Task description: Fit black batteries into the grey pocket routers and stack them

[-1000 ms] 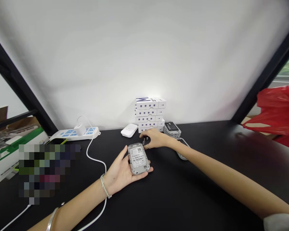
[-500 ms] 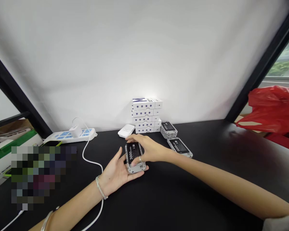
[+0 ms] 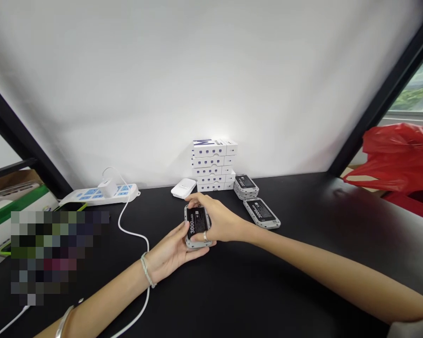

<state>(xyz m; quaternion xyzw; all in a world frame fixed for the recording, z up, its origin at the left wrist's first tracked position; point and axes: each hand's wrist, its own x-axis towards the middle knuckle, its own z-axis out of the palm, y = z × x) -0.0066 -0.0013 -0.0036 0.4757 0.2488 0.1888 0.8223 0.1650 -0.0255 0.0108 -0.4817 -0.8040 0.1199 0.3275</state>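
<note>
Between my hands, over the black table, is a grey device [image 3: 197,224] with its back off and a black battery marked 3000mAh showing. My left hand [image 3: 178,249] supports it from below, the thumb resting against its left edge. From above, my right hand [image 3: 215,218] grips it, fingers at the far end and thumb near the lower end of the battery. To the right lies another open-backed device [image 3: 262,212] with its battery showing. Behind that one stands a small stack of similar devices [image 3: 246,186].
A stack of white boxes [image 3: 213,171] stands against the wall, with a white closed device [image 3: 184,188] on its left. A white power strip [image 3: 100,195] holds a plug, and its white cable [image 3: 141,235] crosses the table. A red plastic bag [image 3: 398,157] is at the right.
My left thumb has come down from its raised position onto the device's left edge. My right hand keeps its grip. The whole view has shifted slightly.
</note>
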